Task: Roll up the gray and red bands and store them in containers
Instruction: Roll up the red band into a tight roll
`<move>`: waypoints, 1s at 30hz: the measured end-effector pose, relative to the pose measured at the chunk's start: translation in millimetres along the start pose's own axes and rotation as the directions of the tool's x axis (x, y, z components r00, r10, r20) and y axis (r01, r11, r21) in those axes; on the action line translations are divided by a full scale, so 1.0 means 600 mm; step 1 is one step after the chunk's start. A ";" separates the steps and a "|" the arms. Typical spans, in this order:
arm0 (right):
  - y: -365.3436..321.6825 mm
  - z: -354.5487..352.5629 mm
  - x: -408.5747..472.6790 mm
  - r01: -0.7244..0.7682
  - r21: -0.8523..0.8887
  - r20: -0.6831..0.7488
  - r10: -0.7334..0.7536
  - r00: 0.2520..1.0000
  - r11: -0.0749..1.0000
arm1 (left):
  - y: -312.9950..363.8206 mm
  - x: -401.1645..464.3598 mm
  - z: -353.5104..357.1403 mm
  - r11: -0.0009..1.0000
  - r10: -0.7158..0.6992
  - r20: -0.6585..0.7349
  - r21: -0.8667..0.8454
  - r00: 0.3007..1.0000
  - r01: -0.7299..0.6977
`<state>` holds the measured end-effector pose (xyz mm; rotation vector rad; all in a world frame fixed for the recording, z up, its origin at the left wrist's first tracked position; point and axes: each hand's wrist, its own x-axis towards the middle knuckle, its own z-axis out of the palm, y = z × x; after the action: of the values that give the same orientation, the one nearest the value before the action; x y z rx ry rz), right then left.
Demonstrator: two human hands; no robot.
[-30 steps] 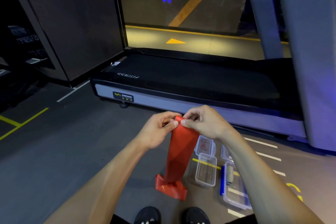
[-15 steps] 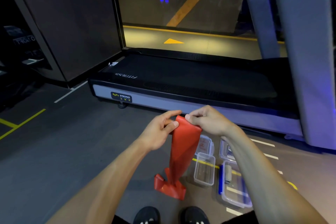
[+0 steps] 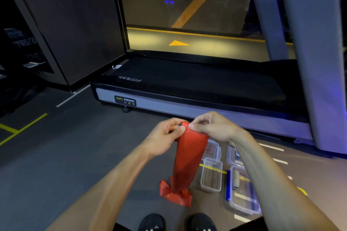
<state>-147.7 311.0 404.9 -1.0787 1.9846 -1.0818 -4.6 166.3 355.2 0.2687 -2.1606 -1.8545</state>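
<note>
A red band hangs from both my hands, its top end curled into a small roll and its lower end crumpled on the floor. My left hand pinches the roll's left side. From the right, my right hand pinches the same roll. A rolled gray band lies inside a clear container with blue clips on the floor at the right. An empty clear container stands beside the hanging band.
Two lids lie on the floor behind the containers. A treadmill stretches across the middle, its gray upright at the right. My black shoes show at the bottom edge. Yellow and white lines mark the floor.
The view shifted slightly. My fingers have turned the top of the red band a little further, and the roll sits between both thumbs; the lower end stays on the floor.
</note>
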 end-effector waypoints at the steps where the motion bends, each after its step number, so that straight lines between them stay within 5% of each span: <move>1: 0.000 -0.001 0.001 0.002 -0.001 -0.018 -0.002 1.000 1.000 | -0.001 0.000 0.000 1.000 0.006 0.006 -0.015 1.000 -0.006; 30: 0.000 0.007 0.010 0.044 0.007 -0.045 -0.044 0.998 0.999 | -0.005 0.002 -0.007 0.997 -0.008 -0.045 0.070 0.999 0.011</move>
<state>-147.3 304.1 402.1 -1.1074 1.9979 -1.1452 -4.6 161.1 352.7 0.3324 -2.2007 -1.7623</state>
